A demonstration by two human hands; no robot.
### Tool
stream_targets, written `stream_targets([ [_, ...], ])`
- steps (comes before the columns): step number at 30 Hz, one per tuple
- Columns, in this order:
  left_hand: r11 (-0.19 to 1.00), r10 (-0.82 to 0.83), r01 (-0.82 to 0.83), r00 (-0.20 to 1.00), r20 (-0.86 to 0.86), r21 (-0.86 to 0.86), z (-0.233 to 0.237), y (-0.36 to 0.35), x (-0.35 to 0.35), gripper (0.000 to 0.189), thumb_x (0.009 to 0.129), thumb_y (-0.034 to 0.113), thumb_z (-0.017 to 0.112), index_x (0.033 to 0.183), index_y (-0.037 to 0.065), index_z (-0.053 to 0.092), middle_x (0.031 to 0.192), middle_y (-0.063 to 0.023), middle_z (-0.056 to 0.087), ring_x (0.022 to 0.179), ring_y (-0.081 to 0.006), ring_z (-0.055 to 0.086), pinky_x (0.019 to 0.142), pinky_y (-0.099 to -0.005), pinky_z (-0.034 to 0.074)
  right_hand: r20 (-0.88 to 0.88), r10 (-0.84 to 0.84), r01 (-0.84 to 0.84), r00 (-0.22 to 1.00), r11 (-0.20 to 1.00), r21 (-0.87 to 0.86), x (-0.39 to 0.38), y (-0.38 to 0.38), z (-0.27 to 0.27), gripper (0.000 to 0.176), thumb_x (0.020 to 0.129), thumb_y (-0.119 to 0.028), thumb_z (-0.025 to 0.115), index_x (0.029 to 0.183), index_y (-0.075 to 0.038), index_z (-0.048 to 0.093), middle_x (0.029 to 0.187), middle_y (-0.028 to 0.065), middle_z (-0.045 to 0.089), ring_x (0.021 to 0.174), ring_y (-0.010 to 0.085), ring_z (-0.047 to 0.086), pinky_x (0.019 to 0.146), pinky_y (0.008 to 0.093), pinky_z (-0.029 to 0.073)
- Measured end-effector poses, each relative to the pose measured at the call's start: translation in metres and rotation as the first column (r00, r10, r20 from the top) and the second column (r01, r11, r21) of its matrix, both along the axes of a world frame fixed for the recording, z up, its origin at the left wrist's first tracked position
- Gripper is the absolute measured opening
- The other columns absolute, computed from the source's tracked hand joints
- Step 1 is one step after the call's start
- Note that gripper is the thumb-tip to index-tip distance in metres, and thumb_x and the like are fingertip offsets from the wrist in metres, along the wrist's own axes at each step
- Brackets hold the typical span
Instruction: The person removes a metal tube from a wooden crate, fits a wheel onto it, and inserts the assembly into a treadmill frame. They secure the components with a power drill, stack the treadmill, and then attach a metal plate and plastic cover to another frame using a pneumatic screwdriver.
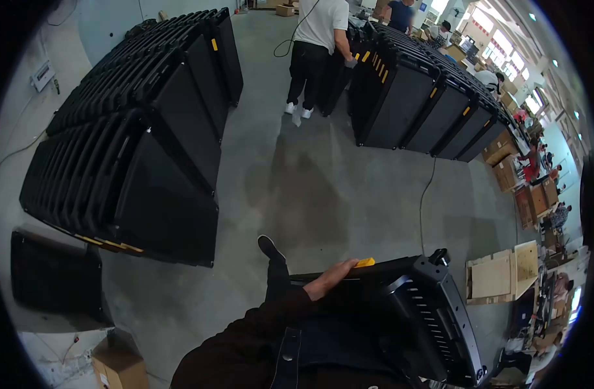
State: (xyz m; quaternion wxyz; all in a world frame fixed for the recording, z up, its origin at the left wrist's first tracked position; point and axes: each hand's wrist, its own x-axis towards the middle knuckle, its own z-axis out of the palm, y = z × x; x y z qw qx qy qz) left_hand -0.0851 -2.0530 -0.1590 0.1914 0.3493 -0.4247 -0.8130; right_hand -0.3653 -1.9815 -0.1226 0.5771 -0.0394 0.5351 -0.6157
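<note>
A left hand [328, 280] is seen low in the middle of the view, at the end of a dark sleeve [245, 337]. It is laid on the upper edge of a black panel [414, 305], with the fingers stretched out together towards a yellow tab [365, 262] at that edge. Whether the edge is gripped or only touched cannot be told. The right hand is not seen.

The panel is held close in front of the body, at the lower right of the view, tilted, with its slotted back turned to the camera. A black shoe [269, 247] is seen on the floor [323, 188] just left of the hand.

To the left, a long stack [135, 142] of like black panels is leaned in a curved row, with yellow tabs at its near lower edge. One more panel [57, 279] is set apart below it, and a carton [118, 368] is seen near the bottom left corner. To the upper right, a second row [427, 110] of panels is lined up, also marked with yellow tabs. A co-worker [320, 39] in a white shirt and dark trousers is seen standing between the two rows, back turned, with one hand at the second row. A thin cable [427, 201] is trailed over the floor from that row towards the held panel. Open boxes [498, 275] are placed at the right, beside the panel.
</note>
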Motion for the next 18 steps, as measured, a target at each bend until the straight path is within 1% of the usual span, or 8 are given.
stream_targets([
  [3, 0.997, -0.027, 0.037, 0.991, -0.130, 0.072, -0.031, -0.124, 0.025, 0.063, 0.103, 0.056, 0.037, 0.129, 0.004, 0.061, 0.118, -0.0068, 0.062, 0.111, -0.0161, 0.054, 0.099, -0.0305, 0.038, -0.024, -0.038, 0.038, 0.999, 0.999, 0.008, 0.014, -0.112, 0.011, 0.066, 0.102, -0.054, 0.040, 0.152, -0.012, 0.037, 0.158, 0.0113, 0.039, 0.144, 0.0306, 0.036, 0.118, 0.0487, 0.029],
  [6, 0.989, -0.022, 0.052, 0.977, -0.211, 0.138, -0.012, -0.258, 0.040, 0.063, 0.103, 0.057, 0.036, 0.129, 0.006, 0.061, 0.119, -0.0056, 0.061, 0.111, -0.0149, 0.052, 0.099, -0.0298, 0.038, -0.041, -0.054, 0.056, 0.998, 0.998, 0.041, 0.034, -0.218, 0.029, 0.066, 0.102, -0.055, 0.040, 0.152, -0.012, 0.037, 0.158, 0.0113, 0.039, 0.144, 0.0306, 0.036, 0.118, 0.0489, 0.029],
  [8, 0.990, 0.084, -0.078, 0.995, -0.049, 0.115, 0.014, -0.323, 0.065, 0.048, 0.104, 0.048, 0.044, 0.120, 0.008, 0.065, 0.108, -0.0011, 0.064, 0.100, -0.0095, 0.058, 0.091, -0.0271, 0.044, -0.032, -0.067, 0.069, 0.997, 0.996, 0.060, 0.048, -0.280, 0.031, 0.066, 0.102, -0.055, 0.040, 0.153, -0.012, 0.037, 0.158, 0.0112, 0.039, 0.144, 0.0306, 0.036, 0.118, 0.0489, 0.029],
  [11, 0.990, 0.088, -0.085, 0.996, -0.028, 0.116, 0.058, -0.431, 0.102, 0.046, 0.103, 0.050, 0.045, 0.116, 0.010, 0.065, 0.105, 0.0004, 0.063, 0.100, -0.0085, 0.057, 0.090, -0.0271, 0.043, -0.022, -0.097, 0.098, 0.995, 0.993, 0.072, 0.066, -0.370, 0.034, 0.066, 0.102, -0.055, 0.040, 0.153, -0.012, 0.037, 0.158, 0.0112, 0.039, 0.144, 0.0307, 0.036, 0.118, 0.0491, 0.029],
  [12, 0.988, 0.092, -0.089, 0.996, -0.020, 0.122, 0.051, -0.471, 0.107, 0.046, 0.103, 0.050, 0.045, 0.116, 0.010, 0.065, 0.105, 0.0004, 0.063, 0.100, -0.0085, 0.057, 0.090, -0.0271, 0.043, -0.011, -0.093, 0.094, 0.996, 0.993, 0.075, 0.070, -0.402, 0.031, 0.066, 0.102, -0.055, 0.040, 0.153, -0.013, 0.037, 0.158, 0.0112, 0.039, 0.144, 0.0307, 0.036, 0.118, 0.0491, 0.029],
  [15, 0.948, 0.277, -0.272, 0.961, -0.010, 0.163, 0.020, -0.568, 0.136, 0.047, 0.102, 0.048, 0.049, 0.116, 0.005, 0.063, 0.105, -0.0004, 0.061, 0.096, -0.0098, 0.054, 0.088, -0.0264, 0.042, 0.018, -0.039, 0.038, 0.999, 0.995, 0.090, 0.081, -0.512, 0.009, 0.066, 0.102, -0.055, 0.040, 0.153, -0.013, 0.037, 0.158, 0.0111, 0.038, 0.144, 0.0307, 0.036, 0.118, 0.0492, 0.029],
  [17, 0.917, 0.397, -0.394, 0.916, -0.057, 0.053, 0.009, -0.638, 0.166, 0.041, 0.102, 0.046, 0.049, 0.104, 0.008, 0.063, 0.096, 0.0018, 0.060, 0.091, -0.0078, 0.054, 0.083, -0.0262, 0.043, 0.051, 0.019, -0.023, 0.999, 0.995, 0.094, 0.087, -0.593, -0.007, 0.066, 0.102, -0.055, 0.040, 0.153, -0.013, 0.037, 0.158, 0.0111, 0.038, 0.144, 0.0308, 0.036, 0.118, 0.0493, 0.029],
  [18, 0.843, 0.535, -0.526, 0.842, -0.067, 0.117, 0.013, -0.665, 0.178, 0.037, 0.101, 0.046, 0.051, 0.093, 0.011, 0.060, 0.089, 0.0031, 0.058, 0.086, -0.0070, 0.056, 0.079, -0.0252, 0.044, 0.055, 0.067, -0.072, 0.996, 0.993, 0.098, 0.089, -0.639, -0.014, 0.066, 0.102, -0.055, 0.040, 0.153, -0.013, 0.037, 0.158, 0.0110, 0.038, 0.144, 0.0308, 0.036, 0.118, 0.0494, 0.029],
])
